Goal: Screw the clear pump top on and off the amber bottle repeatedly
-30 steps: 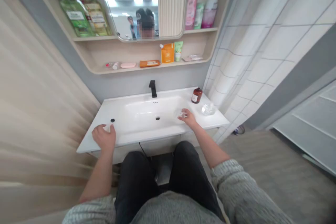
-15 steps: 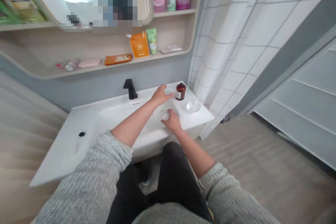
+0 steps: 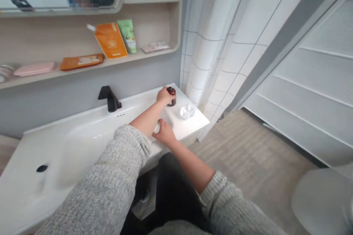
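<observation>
My left hand (image 3: 164, 97) is closed around a dark brown bottle (image 3: 173, 92) standing on the sink's right-hand ledge. Its fingers wrap the bottle's side and partly cover the label. Closer to the front edge, my right hand (image 3: 166, 133) grips a small clear, see-through piece (image 3: 157, 128) over the right side of the basin; its exact kind is unclear. A clear faceted container (image 3: 187, 111) sits on the ledge to the right of both hands.
The white sink (image 3: 82, 143) has a black faucet (image 3: 109, 99) at its back. Above runs a shelf with an orange pouch (image 3: 111, 40), a green tube (image 3: 128, 36) and a pink case (image 3: 35, 69). A white tiled-pattern curtain (image 3: 209, 44) hangs at right.
My left hand has moved right and taken hold of the brown bottle. My right hand keeps the clear piece over the basin. The view has shifted to the right.
</observation>
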The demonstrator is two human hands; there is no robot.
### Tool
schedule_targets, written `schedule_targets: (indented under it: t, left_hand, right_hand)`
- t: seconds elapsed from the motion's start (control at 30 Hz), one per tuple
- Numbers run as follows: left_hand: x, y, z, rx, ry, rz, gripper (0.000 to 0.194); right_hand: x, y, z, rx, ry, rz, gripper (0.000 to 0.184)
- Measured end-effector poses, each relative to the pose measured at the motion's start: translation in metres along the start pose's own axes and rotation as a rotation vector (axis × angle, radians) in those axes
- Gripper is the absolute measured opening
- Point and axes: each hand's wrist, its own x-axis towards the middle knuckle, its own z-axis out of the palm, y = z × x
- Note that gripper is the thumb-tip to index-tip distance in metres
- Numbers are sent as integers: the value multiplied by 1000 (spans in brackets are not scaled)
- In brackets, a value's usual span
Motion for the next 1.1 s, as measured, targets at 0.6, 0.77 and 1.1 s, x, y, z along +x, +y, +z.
schedule_targets:
  t: [0.6, 0.77, 1.1]
  left_hand:
    - [-278, -146, -276, -332, 438, -2, 81]
    - [-355, -187, -301, -285, 496, -120, 74]
    - [-374, -211, -285, -320, 493, -182, 73]
  right_hand:
    - [12, 2, -9, -29, -64, -85, 63]
    - [14, 9, -9, 49, -63, -121, 61]
    - [10, 4, -13, 98, -44, -114, 62]
